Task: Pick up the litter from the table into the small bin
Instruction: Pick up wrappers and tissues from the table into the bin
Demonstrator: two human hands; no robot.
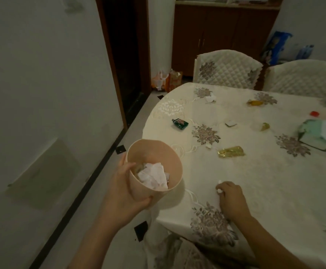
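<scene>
My left hand point(124, 188) grips a small pink bin point(154, 158) by its side, held off the table's left edge and tilted toward me; crumpled white paper lies inside. My right hand point(231, 199) rests on the table point(265, 181), fingers closed around small white paper scraps point(218, 186) that peek out at the fingertips. Litter lies scattered on the floral cloth: a gold wrapper point(231, 151), a green packet point(180, 123), a white paper scrap point(210, 98), an orange wrapper point(255, 102), a small white-and-dark piece point(231, 124), a yellow-green wrapper point(265, 126) and a red cap point(314, 113).
A green-and-white tissue box point(319, 135) stands at the table's right. Two quilted chairs point(226, 68) stand at the far side. A wall runs along the left. Bags point(167, 79) sit on the floor by a dark doorway, and a wooden cabinet point(226, 32) is behind.
</scene>
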